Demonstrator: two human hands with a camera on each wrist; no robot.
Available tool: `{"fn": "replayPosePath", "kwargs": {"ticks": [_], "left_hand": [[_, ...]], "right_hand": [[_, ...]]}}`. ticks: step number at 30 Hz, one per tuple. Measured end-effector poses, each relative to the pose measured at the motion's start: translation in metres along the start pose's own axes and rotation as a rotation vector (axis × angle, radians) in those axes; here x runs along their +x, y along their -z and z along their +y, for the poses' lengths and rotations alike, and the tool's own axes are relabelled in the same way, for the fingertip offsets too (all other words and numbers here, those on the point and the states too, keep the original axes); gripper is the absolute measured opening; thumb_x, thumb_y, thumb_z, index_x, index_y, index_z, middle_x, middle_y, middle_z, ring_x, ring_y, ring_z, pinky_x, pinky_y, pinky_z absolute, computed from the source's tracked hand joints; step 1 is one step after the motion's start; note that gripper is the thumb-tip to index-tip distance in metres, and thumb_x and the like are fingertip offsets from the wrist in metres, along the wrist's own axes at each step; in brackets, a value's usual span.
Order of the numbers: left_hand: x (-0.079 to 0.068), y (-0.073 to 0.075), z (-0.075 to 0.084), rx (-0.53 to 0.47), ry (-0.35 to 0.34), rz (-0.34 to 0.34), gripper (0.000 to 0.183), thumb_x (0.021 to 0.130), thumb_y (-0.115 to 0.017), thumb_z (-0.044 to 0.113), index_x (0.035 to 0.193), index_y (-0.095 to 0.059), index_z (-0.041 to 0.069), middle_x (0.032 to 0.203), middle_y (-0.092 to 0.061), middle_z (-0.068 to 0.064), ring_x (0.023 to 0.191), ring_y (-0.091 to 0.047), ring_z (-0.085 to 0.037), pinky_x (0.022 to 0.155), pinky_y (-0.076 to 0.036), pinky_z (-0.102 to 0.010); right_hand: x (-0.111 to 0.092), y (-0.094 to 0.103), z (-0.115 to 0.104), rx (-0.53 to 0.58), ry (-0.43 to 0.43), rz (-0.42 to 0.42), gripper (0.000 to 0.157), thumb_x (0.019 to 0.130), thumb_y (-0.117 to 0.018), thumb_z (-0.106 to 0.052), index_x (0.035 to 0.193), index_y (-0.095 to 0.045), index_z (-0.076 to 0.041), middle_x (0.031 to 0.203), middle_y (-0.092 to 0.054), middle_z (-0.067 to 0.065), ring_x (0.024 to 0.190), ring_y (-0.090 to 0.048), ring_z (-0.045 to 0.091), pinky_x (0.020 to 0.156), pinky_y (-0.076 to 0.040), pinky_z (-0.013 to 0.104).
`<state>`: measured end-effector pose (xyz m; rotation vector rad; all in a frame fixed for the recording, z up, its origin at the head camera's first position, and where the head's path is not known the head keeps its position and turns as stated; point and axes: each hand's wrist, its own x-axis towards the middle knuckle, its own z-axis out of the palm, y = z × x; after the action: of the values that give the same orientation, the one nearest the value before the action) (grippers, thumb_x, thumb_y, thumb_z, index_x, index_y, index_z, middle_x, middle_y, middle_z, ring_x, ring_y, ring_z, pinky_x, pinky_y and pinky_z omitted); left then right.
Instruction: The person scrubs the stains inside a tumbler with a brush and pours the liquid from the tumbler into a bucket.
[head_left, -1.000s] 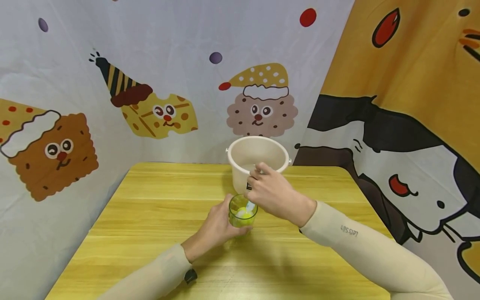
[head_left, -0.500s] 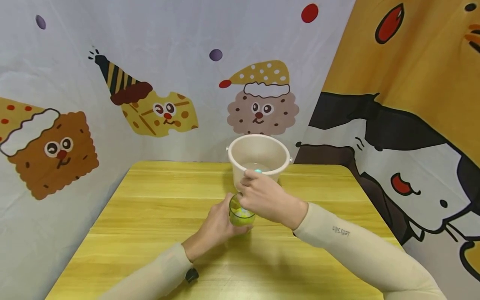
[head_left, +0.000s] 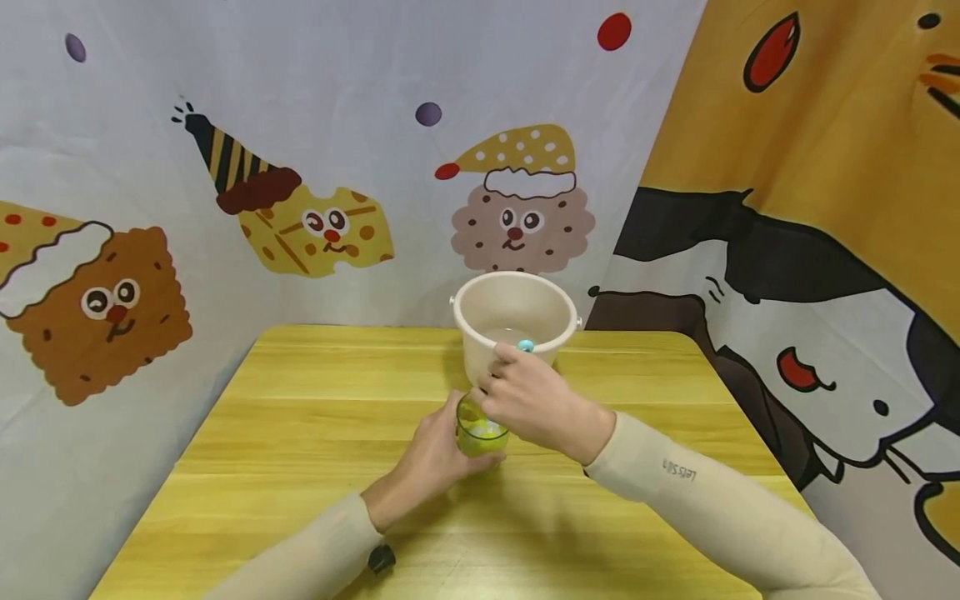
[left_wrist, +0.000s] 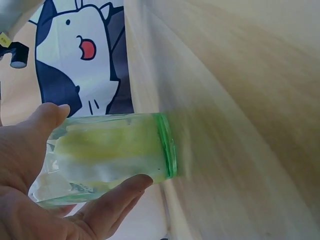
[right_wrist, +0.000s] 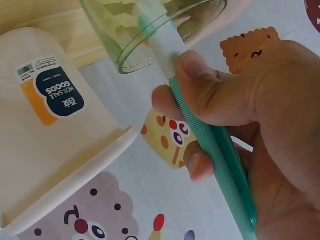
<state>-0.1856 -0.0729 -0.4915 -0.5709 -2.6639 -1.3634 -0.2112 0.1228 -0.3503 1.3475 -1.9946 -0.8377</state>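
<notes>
In the head view my left hand point(head_left: 429, 448) grips a clear, green-tinted drinking glass point(head_left: 480, 447) from the left, thumb and fingers around its sides. The left wrist view shows its thick base close to the tabletop and a soft yellow and white sponge head point(left_wrist: 107, 150) inside. My right hand point(head_left: 542, 402) holds the teal handle of a cup brush point(right_wrist: 192, 117) just above the glass's mouth. Its white neck goes down into the glass. The handle's teal end point(head_left: 526, 345) shows above the right hand, overlapping the bucket's rim.
A cream plastic bucket point(head_left: 474, 346) stands directly behind the glass, at the back of the wooden table point(head_left: 315, 408); a label point(right_wrist: 52, 95) is on its side. Behind the table hangs a cartoon-printed curtain point(head_left: 352, 75).
My right hand has shifted slightly left and down over the glass, and the brush handle's teal end has come into view, then swung right. My left hand keeps the glass in about the same place.
</notes>
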Motion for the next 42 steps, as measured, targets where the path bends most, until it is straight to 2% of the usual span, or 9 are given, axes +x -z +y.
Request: {"fn": "replayPosePath", "kwargs": {"ticks": [7, 9, 12, 16, 20, 26, 31, 35, 42], "left_hand": [[0.001, 0.0, 0.003, -0.024, -0.007, 0.008, 0.09, 0.088, -0.106, 0.039, 0.156, -0.054, 0.012, 0.143, -0.079, -0.009, 0.125, -0.081, -0.025, 0.101, -0.071, -0.042], [0.002, 0.0, 0.005, -0.034, -0.01, 0.012, 0.092, 0.089, -0.105, 0.041, 0.158, -0.052, 0.013, 0.148, -0.077, -0.011, 0.129, -0.08, -0.028, 0.104, -0.071, -0.046], [0.004, 0.001, 0.009, -0.045, -0.015, 0.007, 0.095, 0.09, -0.104, 0.044, 0.162, -0.049, 0.015, 0.161, -0.071, -0.012, 0.141, -0.075, -0.032, 0.114, -0.068, -0.053], [0.006, 0.004, 0.01, -0.032, -0.033, 0.016, 0.094, 0.09, -0.104, 0.043, 0.162, -0.05, 0.015, 0.166, -0.069, -0.013, 0.149, -0.071, -0.036, 0.119, -0.064, -0.06], [0.007, 0.005, 0.01, -0.015, -0.034, 0.029, 0.093, 0.09, -0.104, 0.043, 0.162, -0.051, 0.016, 0.158, -0.074, -0.015, 0.137, -0.078, -0.034, 0.108, -0.07, -0.055], [0.007, 0.003, 0.009, -0.009, -0.008, 0.025, 0.095, 0.088, -0.105, 0.048, 0.161, -0.053, 0.017, 0.144, -0.08, -0.014, 0.12, -0.08, -0.025, 0.094, -0.069, -0.041], [0.005, 0.002, 0.008, -0.036, 0.005, 0.002, 0.092, 0.088, -0.106, 0.043, 0.16, -0.054, 0.019, 0.142, -0.081, -0.008, 0.123, -0.079, -0.022, 0.098, -0.067, -0.037], [0.005, 0.002, 0.007, -0.072, 0.017, -0.01, 0.09, 0.088, -0.105, 0.042, 0.16, -0.054, 0.023, 0.142, -0.081, -0.006, 0.125, -0.079, -0.021, 0.102, -0.067, -0.037], [0.004, 0.003, 0.006, -0.068, 0.005, -0.012, 0.089, 0.088, -0.106, 0.041, 0.158, -0.055, 0.02, 0.14, -0.081, -0.005, 0.124, -0.081, -0.021, 0.101, -0.069, -0.036]], "right_hand": [[-0.002, -0.003, -0.002, -0.018, -0.002, 0.001, 0.017, 0.096, -0.091, -0.037, 0.107, -0.081, -0.027, 0.098, -0.088, -0.009, 0.092, -0.073, 0.015, 0.102, -0.046, 0.035], [-0.003, -0.004, -0.003, -0.026, 0.0, -0.004, 0.019, 0.097, -0.09, -0.037, 0.11, -0.08, -0.027, 0.1, -0.089, -0.009, 0.094, -0.074, 0.015, 0.102, -0.046, 0.035], [-0.005, -0.004, -0.004, -0.036, 0.004, -0.007, 0.023, 0.099, -0.09, -0.037, 0.115, -0.078, -0.026, 0.101, -0.089, -0.008, 0.094, -0.075, 0.014, 0.101, -0.046, 0.034], [-0.005, -0.004, -0.003, -0.041, 0.013, 0.011, 0.028, 0.097, -0.093, -0.035, 0.118, -0.077, -0.026, 0.103, -0.089, -0.009, 0.093, -0.076, 0.013, 0.1, -0.047, 0.033], [-0.008, -0.009, 0.0, -0.025, 0.0, 0.041, 0.026, 0.095, -0.096, -0.034, 0.111, -0.078, -0.025, 0.102, -0.09, -0.01, 0.093, -0.076, 0.013, 0.098, -0.047, 0.033], [-0.016, -0.017, 0.004, -0.001, -0.017, 0.076, 0.017, 0.092, -0.096, -0.031, 0.1, -0.081, -0.026, 0.094, -0.086, -0.013, 0.09, -0.074, 0.013, 0.094, -0.045, 0.032], [-0.021, -0.019, 0.004, 0.025, -0.031, 0.093, 0.019, 0.089, -0.099, -0.028, 0.1, -0.084, -0.025, 0.096, -0.086, -0.013, 0.091, -0.073, 0.013, 0.094, -0.045, 0.033], [-0.023, -0.019, 0.005, 0.049, -0.05, 0.097, 0.02, 0.089, -0.099, -0.028, 0.097, -0.081, -0.024, 0.093, -0.085, -0.011, 0.092, -0.072, 0.014, 0.097, -0.046, 0.034], [-0.023, -0.016, 0.01, 0.07, -0.054, 0.113, 0.021, 0.087, -0.098, -0.026, 0.098, -0.08, -0.026, 0.096, -0.084, -0.008, 0.098, -0.073, 0.018, 0.104, -0.049, 0.037]]}}
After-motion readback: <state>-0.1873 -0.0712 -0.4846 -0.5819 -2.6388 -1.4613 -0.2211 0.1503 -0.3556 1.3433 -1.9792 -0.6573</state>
